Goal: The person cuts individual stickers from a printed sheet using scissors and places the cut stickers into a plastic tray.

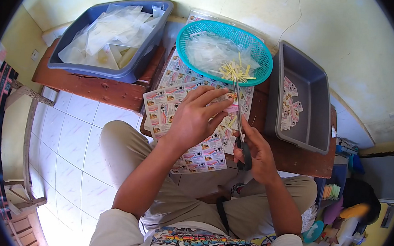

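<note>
In the centre of the frame, we grip the scissors in the right hand, fingers at the handles, blades pointing toward the top. With the left hand we pinch a label directly beside the blades, presumably to steady its edge; we cannot tell whether the blades are parted. The printed sheets lie beneath both hands, partly overhanging the bench, probably to remain accessible.

At upper centre, the basket holds clear film and, heaped at its near side, yellow strips, a position we judge easy to reach. At right, the grey bin carries printed pieces along its left side, nearest the right hand. At upper left, the blue bin stands apart, likely because its bulky translucent sheets would crowd the hands.
</note>
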`<state>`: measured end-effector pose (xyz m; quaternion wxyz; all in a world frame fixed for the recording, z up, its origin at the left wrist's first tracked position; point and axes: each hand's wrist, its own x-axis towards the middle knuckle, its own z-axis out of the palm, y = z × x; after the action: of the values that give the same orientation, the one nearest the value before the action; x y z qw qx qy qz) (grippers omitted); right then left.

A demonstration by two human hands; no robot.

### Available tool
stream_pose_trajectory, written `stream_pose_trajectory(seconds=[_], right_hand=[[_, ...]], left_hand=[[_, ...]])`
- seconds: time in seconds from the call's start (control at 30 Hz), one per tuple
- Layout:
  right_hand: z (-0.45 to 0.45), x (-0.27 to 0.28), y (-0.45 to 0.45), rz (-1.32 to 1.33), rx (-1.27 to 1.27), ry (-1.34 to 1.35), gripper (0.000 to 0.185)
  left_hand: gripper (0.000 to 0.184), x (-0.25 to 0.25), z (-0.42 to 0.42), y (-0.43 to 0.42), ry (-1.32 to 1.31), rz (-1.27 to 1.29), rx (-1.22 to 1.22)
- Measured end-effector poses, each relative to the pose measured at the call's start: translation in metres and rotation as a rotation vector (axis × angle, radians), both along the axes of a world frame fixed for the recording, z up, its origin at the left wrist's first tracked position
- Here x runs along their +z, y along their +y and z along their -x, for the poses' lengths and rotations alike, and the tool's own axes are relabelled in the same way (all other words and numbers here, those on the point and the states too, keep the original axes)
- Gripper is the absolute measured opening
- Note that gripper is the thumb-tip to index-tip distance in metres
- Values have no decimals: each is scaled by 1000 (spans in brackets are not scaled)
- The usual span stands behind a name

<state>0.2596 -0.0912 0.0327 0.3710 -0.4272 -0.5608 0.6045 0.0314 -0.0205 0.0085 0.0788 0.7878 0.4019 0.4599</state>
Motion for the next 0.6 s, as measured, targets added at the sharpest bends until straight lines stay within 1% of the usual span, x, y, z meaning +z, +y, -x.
stream_pose_trajectory(seconds=[0.6], right_hand=[[2,1,-1,13,-4,-21,85]], left_hand=[[37,-4,0,0,-5,5,3]])
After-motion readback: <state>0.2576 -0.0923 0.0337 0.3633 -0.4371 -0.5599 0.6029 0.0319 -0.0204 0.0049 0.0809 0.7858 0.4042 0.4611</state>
